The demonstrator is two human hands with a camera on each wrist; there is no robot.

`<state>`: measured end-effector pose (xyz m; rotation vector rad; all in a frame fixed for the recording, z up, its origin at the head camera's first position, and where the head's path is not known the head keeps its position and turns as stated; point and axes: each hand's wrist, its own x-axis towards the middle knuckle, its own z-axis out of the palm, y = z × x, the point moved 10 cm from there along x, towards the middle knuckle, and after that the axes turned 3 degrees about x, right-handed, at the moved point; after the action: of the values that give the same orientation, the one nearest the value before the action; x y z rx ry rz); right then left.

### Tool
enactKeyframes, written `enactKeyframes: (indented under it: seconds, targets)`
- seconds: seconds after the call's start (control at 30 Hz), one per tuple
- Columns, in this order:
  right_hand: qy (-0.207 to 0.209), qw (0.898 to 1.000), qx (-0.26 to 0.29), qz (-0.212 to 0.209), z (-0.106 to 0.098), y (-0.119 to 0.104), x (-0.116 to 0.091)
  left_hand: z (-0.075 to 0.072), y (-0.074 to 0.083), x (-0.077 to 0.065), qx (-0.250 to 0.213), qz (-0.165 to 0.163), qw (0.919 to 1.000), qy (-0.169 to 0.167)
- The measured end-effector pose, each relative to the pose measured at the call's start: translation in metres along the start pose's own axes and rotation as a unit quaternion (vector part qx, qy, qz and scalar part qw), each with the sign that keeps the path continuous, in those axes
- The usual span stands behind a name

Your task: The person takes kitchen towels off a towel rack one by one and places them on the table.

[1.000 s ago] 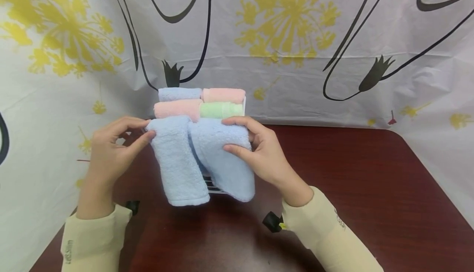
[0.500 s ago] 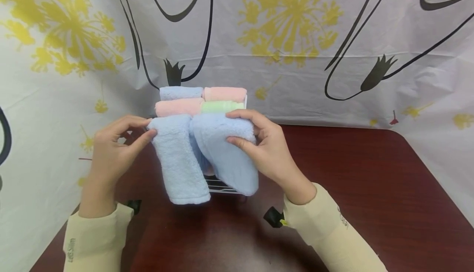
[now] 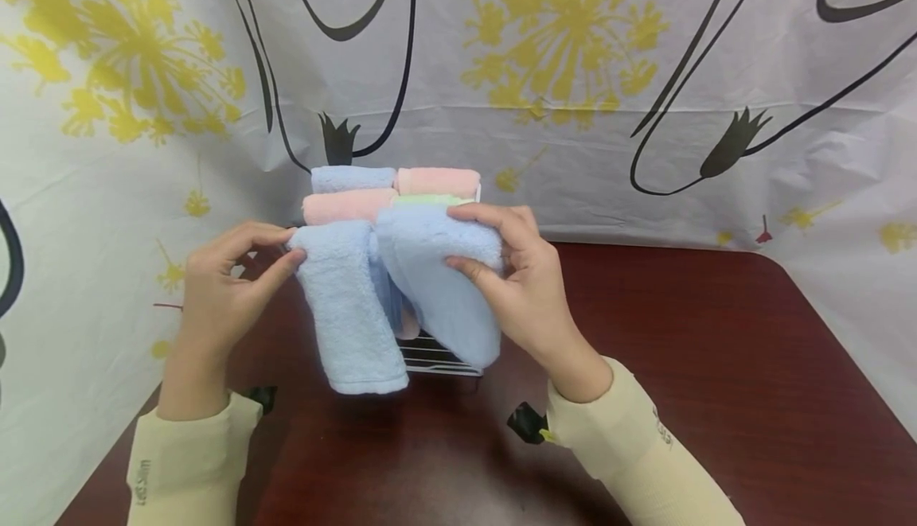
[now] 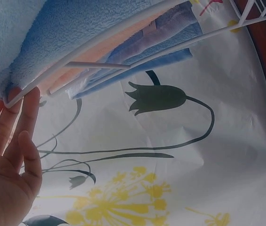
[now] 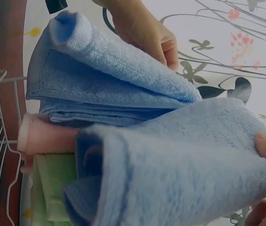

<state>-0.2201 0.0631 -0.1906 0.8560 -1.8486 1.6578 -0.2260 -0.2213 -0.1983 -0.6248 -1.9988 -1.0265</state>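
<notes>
Dial: centred on the blue cloth in the head view, twelve at the far side.
Held cloth: light blue, thick-piled terry cloth, folded, in two hanging parts; whether these are one piece or two I cannot tell. It hangs between my hands, before the towel rolls.
Left part: narrow flat fold [image 3: 347,307], its hemmed end at seven o'clock.
Right part: wider, looser fold [image 3: 444,279], rounded below; its layers gape at the end in the right wrist view.
Left hand: my left hand [image 3: 232,279], nine o'clock; thumb and forefinger pinch the left part's upper corner. In the left wrist view my fingertips meet a corner of the rack.
Right hand: my right hand [image 3: 526,279], three o'clock; thumb in front, fingers behind, pinching the right part's outer edge.
Rack: white wire rack [image 3: 444,371], mostly hidden by cloth; lower bars show at five o'clock.
Far rolls: pale blue terry roll [image 3: 351,178], eleven o'clock; pale pink terry roll [image 3: 438,182], one o'clock, end to end.
Near rolls: second pale pink roll [image 3: 347,206], eleven o'clock; pale green roll [image 3: 433,200], one o'clock, partly covered by the right part.
Table: dark red-brown, glossy surface [image 3: 680,335], broadest toward three and four o'clock.
Backdrop: white sheet printed with yellow and dark plant motifs [image 3: 430,72], twelve o'clock.
Sleeves: cream cuffs [image 3: 609,414], eight and four o'clock.
</notes>
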Motion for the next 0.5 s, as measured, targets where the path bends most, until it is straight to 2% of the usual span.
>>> enactKeyframes:
  seconds: [0.07, 0.3, 0.5]
  targets:
    - [0.002, 1.000, -0.005, 0.001, -0.001, 0.001, 0.001, 0.001, 0.000, 0.000, 0.001, -0.001, 1.0000, -0.002]
    - [-0.027, 0.998, 0.044, 0.033, 0.006, 0.010, 0.003, 0.001, -0.002, -0.001, -0.003, -0.001, 1.0000, 0.000]
    - [-0.065, 0.996, 0.052, 0.024, 0.012, 0.013, 0.005, 0.002, -0.002, -0.001, -0.012, 0.005, 0.9999, 0.001]
